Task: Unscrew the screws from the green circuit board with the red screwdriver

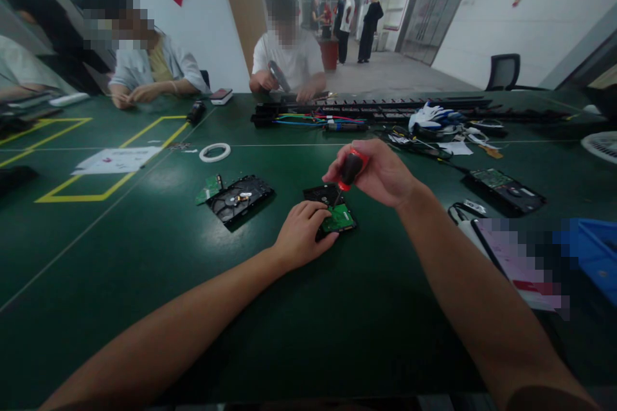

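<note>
A hard drive with a green circuit board facing up lies on the green table in front of me. My left hand grips it from its left side, fingers over its top and thumb along the near edge. In my right hand is a red and black screwdriver, held by the handle and tilted. Its shaft points down at the board; whether the tip sits in a screw is too small to tell. To the left rests another hard drive, with a loose green circuit board beside it.
A third drive lies to the right, near a pink-covered notebook and a blue bin. Behind are a white tape roll, black rails with coloured wires and gloves. Two people sit across the table.
</note>
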A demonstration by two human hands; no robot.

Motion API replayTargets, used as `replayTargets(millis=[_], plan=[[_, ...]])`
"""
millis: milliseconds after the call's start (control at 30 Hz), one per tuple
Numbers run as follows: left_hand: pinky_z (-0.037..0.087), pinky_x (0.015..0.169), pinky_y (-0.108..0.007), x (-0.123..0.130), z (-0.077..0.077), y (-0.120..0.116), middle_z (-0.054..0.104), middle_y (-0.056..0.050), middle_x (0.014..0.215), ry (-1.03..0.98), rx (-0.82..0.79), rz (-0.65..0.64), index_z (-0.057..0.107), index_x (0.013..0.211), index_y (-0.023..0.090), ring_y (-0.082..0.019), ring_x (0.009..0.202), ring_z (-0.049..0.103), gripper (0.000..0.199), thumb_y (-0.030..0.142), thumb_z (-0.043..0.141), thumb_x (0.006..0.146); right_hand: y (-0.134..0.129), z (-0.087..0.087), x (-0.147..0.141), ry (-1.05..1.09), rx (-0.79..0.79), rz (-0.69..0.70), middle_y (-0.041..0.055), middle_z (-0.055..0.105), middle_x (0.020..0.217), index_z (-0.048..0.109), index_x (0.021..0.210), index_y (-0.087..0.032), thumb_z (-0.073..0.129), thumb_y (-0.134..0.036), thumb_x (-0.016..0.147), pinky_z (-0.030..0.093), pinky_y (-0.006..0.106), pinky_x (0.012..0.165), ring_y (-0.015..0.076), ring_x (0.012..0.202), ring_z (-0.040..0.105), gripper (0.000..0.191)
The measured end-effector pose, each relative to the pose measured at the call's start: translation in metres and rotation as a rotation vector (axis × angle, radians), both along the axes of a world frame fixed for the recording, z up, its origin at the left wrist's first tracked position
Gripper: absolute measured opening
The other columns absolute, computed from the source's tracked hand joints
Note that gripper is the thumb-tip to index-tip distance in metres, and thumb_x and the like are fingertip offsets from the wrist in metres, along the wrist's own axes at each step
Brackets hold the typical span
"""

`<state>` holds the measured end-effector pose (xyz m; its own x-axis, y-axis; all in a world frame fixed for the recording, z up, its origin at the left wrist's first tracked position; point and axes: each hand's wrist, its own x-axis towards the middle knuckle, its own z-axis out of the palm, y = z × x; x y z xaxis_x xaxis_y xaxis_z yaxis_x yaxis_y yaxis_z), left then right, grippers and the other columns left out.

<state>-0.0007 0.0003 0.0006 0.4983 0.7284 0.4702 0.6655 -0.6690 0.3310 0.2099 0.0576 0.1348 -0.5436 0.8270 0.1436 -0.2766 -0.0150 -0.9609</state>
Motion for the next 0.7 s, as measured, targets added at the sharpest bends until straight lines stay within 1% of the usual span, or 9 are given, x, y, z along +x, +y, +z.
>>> replayTargets(millis=[133,200,300,433,600,700], plan=[[0.053,0.113,-0.055,0.0004,-0.0004,0.0003,0.069,-0.012,0.133,-0.004,0.001,-0.004,0.067,0.126,0.022,-0.033,0.128,0.064,0.036,0.04,0.077,0.096,-0.0022,-0.0006,-0.006,0.04,0.001,-0.028,0.0003,0.066,0.064,0.073,0.078,-0.023,0.071,-0.071,0.09,0.061,0.037,0.082,0.018,0.067,0.065,0.05],[0.053,0.113,-0.055,0.0005,-0.0008,0.0006,0.069,-0.012,0.133,-0.004,0.0,-0.002,0.067,0.126,0.022,-0.033,0.128,0.064,0.036,0.039,0.077,0.096,-0.0024,-0.0003,-0.0077,0.062,-0.01,-0.04,0.0001,0.062,0.063,0.072,0.076,-0.023,0.066,-0.078,0.09,0.06,0.036,0.079,0.0176,0.065,0.062,0.057],[0.053,0.113,-0.056,0.0004,-0.0007,0.0007,0.069,-0.012,0.133,-0.003,-0.006,-0.001,0.068,0.126,0.022,-0.033,0.127,0.064,0.035,0.039,0.077,0.096,-0.0012,-0.0005,-0.0077,0.073,-0.02,-0.027,0.0019,0.064,0.066,0.075,0.078,-0.022,0.059,-0.084,0.09,0.06,0.037,0.078,0.0186,0.067,0.062,0.066],[0.052,0.114,-0.056,0.0005,-0.0003,0.0005,0.069,-0.012,0.133,-0.002,-0.007,-0.001,0.067,0.126,0.022,-0.033,0.129,0.063,0.036,0.039,0.077,0.095,0.0001,-0.0014,-0.0054,0.049,-0.014,-0.027,0.0034,0.07,0.073,0.078,0.085,-0.021,0.06,-0.082,0.091,0.06,0.037,0.079,0.0196,0.071,0.066,0.064],[0.053,0.113,-0.056,0.0003,-0.0003,0.0003,0.069,-0.012,0.133,0.004,0.002,-0.004,0.067,0.125,0.022,-0.033,0.128,0.063,0.035,0.04,0.076,0.097,-0.0011,-0.0001,-0.003,0.009,-0.028,-0.021,0.0041,0.074,0.081,0.082,0.1,-0.019,0.066,-0.075,0.092,0.058,0.033,0.075,0.0198,0.077,0.07,0.059],[0.053,0.113,-0.056,0.0002,-0.0005,0.0006,0.069,-0.012,0.133,0.004,0.008,-0.008,0.067,0.125,0.021,-0.033,0.128,0.063,0.035,0.04,0.076,0.096,-0.0014,0.0016,-0.0008,-0.019,-0.013,-0.024,0.0054,0.076,0.081,0.082,0.097,-0.019,0.067,-0.073,0.093,0.058,0.033,0.076,0.0209,0.079,0.071,0.056]])
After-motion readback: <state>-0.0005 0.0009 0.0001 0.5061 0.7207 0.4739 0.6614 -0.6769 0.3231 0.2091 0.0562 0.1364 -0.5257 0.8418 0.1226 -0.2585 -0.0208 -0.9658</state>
